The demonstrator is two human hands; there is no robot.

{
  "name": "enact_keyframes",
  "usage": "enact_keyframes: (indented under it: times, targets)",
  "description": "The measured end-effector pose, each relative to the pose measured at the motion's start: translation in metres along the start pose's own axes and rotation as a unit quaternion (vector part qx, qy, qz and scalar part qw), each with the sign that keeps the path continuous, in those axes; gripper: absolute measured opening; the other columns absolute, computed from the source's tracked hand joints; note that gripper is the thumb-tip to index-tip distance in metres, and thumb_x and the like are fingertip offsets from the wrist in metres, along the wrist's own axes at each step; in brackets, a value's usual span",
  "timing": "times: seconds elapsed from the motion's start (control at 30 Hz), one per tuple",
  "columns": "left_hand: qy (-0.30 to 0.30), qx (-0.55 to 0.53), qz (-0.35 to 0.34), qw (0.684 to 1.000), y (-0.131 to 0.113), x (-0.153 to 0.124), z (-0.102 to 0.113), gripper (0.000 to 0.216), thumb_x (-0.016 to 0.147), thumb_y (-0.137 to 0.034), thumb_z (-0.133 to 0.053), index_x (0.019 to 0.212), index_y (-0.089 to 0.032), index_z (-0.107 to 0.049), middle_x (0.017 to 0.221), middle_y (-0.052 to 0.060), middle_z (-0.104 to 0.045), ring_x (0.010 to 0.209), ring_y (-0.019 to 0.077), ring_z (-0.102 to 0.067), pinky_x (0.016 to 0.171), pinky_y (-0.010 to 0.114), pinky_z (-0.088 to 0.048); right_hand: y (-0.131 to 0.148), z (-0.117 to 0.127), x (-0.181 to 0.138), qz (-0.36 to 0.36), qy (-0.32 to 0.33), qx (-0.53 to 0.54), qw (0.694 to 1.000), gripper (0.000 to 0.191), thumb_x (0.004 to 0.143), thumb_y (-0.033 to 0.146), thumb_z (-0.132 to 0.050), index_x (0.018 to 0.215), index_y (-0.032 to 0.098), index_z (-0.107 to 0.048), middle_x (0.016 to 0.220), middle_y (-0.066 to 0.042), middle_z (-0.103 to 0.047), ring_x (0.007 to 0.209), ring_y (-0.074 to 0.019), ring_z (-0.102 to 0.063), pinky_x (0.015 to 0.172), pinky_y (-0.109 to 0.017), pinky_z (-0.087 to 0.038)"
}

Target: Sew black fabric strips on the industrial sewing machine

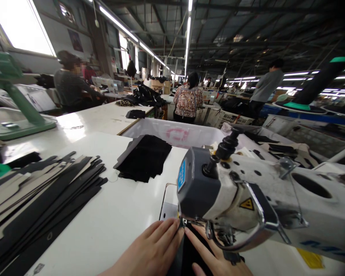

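Beneath the head of a sewing machine (pixel 199 188), a dark piece of fabric (pixel 188 255) lies on the white table, running toward me. My left hand (pixel 153 247) rests flat on its left edge, fingers stretched toward the presser foot (pixel 184 221). On the fabric's right side lies my right hand (pixel 211 255), its fingers extended and slightly apart and its thumb nearer to me. The machine's front partly covers that hand. Needle and stitching are too small to make out. Behind the left hand sits a pile of black fabric pieces (pixel 145 158).
Long black and beige strips (pixel 46 199) are stacked at the left. A green machine stand (pixel 20 111) occupies the far-left tabletop. Past the table edge is a white bin (pixel 158 130). A person in a patterned top (pixel 189 97) sits ahead; others work at left and right.
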State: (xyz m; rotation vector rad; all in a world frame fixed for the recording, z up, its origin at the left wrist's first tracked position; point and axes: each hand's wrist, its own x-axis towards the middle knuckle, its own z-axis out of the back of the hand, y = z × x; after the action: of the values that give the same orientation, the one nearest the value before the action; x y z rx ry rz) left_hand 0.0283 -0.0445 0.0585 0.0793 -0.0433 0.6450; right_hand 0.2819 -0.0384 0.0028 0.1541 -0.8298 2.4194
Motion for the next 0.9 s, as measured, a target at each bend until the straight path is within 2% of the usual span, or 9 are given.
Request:
enact_keyframes:
  times: [0.1,0.23,0.37,0.43,0.6,0.7,0.8,0.9]
  targets:
    - [0.011,-0.018,0.003,1.000,-0.001,0.001,0.006,0.047,0.101,-0.017,-0.042,0.145,-0.002,-0.052,0.147,0.019,-0.056,0.134,0.0320,-0.058,0.107,0.040,-0.053,0.001,0.005,0.001,-0.016,-0.005,-0.001,1.000,0.060,0.085,0.034,-0.054,0.142,0.016,-0.057,0.135,-0.009,-0.064,0.108,-0.0258,-0.071,0.080,-0.031,-0.064]
    - [0.033,-0.027,0.012,0.999,-0.002,0.002,0.016,0.055,0.088,-0.009,-0.051,0.142,0.002,-0.054,0.148,0.023,-0.053,0.134,0.0361,-0.057,0.107,0.043,-0.052,0.001,0.011,0.005,-0.043,-0.008,0.017,0.999,0.052,0.092,0.036,-0.051,0.139,0.015,-0.058,0.134,-0.007,-0.065,0.107,-0.0219,-0.072,0.082,-0.031,-0.064]
    - [0.048,-0.021,0.009,0.999,-0.004,0.000,0.023,0.061,0.081,-0.002,-0.049,0.142,0.001,-0.054,0.148,0.021,-0.054,0.135,0.0350,-0.055,0.107,0.041,-0.052,-0.004,0.019,0.012,-0.046,-0.020,0.061,0.997,0.042,0.093,0.025,-0.047,0.131,0.014,-0.062,0.132,-0.003,-0.066,0.108,-0.0179,-0.072,0.084,-0.032,-0.064]
    - [0.065,-0.012,0.007,0.998,-0.005,-0.003,0.023,0.066,0.078,0.002,-0.048,0.145,-0.001,-0.052,0.149,0.020,-0.052,0.135,0.0341,-0.055,0.106,0.040,-0.053,-0.006,0.023,0.016,-0.054,-0.020,0.075,0.996,0.044,0.091,0.020,-0.045,0.132,0.013,-0.060,0.133,-0.002,-0.065,0.111,-0.0167,-0.070,0.084,-0.033,-0.064]
    - [0.045,-0.035,0.012,0.998,-0.005,-0.001,0.018,0.069,0.075,0.002,-0.049,0.144,-0.001,-0.052,0.149,0.021,-0.053,0.135,0.0352,-0.055,0.107,0.042,-0.053,-0.008,0.028,0.019,-0.092,-0.028,0.120,0.988,0.046,0.090,0.015,-0.040,0.134,0.013,-0.057,0.129,0.000,-0.068,0.111,-0.0148,-0.070,0.082,-0.031,-0.065]
    - [0.074,-0.026,0.007,0.997,-0.004,0.003,0.017,0.069,0.076,0.001,-0.049,0.145,0.002,-0.050,0.148,0.023,-0.052,0.136,0.0369,-0.054,0.107,0.043,-0.052,-0.007,0.026,0.018,-0.102,-0.033,0.134,0.985,0.047,0.092,0.016,-0.043,0.138,0.013,-0.052,0.128,-0.002,-0.070,0.112,-0.0166,-0.070,0.085,-0.034,-0.065]
    - [0.060,-0.040,0.005,0.997,-0.004,0.004,0.015,0.072,0.076,-0.002,-0.050,0.148,0.002,-0.046,0.152,0.022,-0.048,0.139,0.0370,-0.049,0.110,0.044,-0.049,-0.007,0.026,0.019,-0.110,-0.038,0.149,0.982,0.048,0.094,0.018,-0.043,0.141,0.013,-0.050,0.126,-0.003,-0.071,0.111,-0.0173,-0.071,0.086,-0.034,-0.064]
    - [0.023,-0.039,0.005,0.999,-0.006,0.000,0.015,0.072,0.075,0.000,-0.048,0.147,0.002,-0.048,0.152,0.022,-0.048,0.139,0.0362,-0.050,0.109,0.044,-0.050,-0.007,0.029,0.022,-0.119,-0.049,0.152,0.980,0.044,0.095,0.016,-0.040,0.136,0.013,-0.055,0.122,-0.004,-0.073,0.106,-0.0192,-0.073,0.081,-0.036,-0.066]
